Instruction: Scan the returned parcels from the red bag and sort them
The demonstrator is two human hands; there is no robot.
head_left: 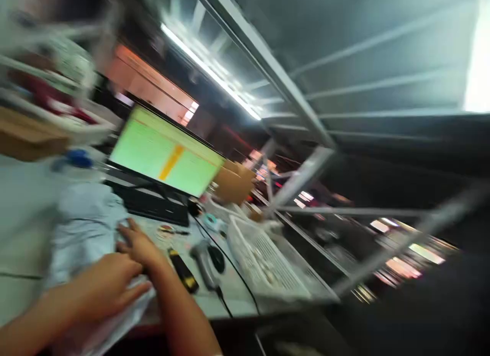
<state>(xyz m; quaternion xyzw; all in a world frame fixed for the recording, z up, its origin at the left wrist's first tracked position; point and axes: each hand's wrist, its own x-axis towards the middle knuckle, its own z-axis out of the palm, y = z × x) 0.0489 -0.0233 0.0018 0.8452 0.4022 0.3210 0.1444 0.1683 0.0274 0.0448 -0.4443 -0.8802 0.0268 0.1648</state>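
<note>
A crumpled pale bag or cloth package (86,218), blurred so that I cannot tell its material, lies at the table's left part. My left hand (113,279) rests over its lower part, thumb spread away from the fingers; some fingertips are hidden behind my right wrist. My right hand (140,243) touches the package's right edge with its fingers apart. The two hands meet, left fingers close against the right wrist. Just right of them lie a black and yellow tool-like object (184,270) and a grey handheld scanner (205,264) with a cable.
A lit monitor (164,146) stands behind the package, with a black keyboard (147,200) before it. To the right sits a white plastic basket (268,259) with small items. A blue-capped bottle (79,159) and a brown carton (30,134) are at left. A metal frame (298,180) rises beyond.
</note>
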